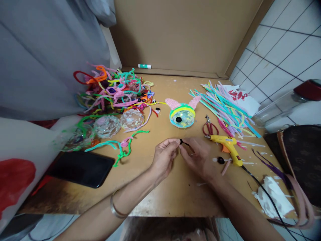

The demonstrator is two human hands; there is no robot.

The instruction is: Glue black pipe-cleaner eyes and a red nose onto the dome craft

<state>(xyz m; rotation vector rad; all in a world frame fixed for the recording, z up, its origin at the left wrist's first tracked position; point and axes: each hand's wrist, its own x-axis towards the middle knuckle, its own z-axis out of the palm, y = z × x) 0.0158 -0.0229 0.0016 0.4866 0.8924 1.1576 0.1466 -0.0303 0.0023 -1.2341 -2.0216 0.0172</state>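
Observation:
Near the middle of the table, my left hand [164,154] is closed in a pinch on a small black piece [181,141], perhaps a bit of black pipe cleaner. A thin dark end of it runs to my right hand [199,154], whose bent fingers close around that side and partly hide it. Just beyond both hands sits a clear plastic half-ball [187,119] trimmed with green, yellow and blue pipe cleaner. It has two pink ears and one round black spot like an eye. Right of my right hand lies a yellow glue gun [229,147].
Red-handled scissors [210,128] lie by straight pipe cleaners [225,107]. A tangled pipe cleaner heap [115,87] and clear half-balls [132,119] fill the left. A phone [82,168], white tissue [273,197], black bead [220,160], bottle [281,103] and bag [296,160] surround the work.

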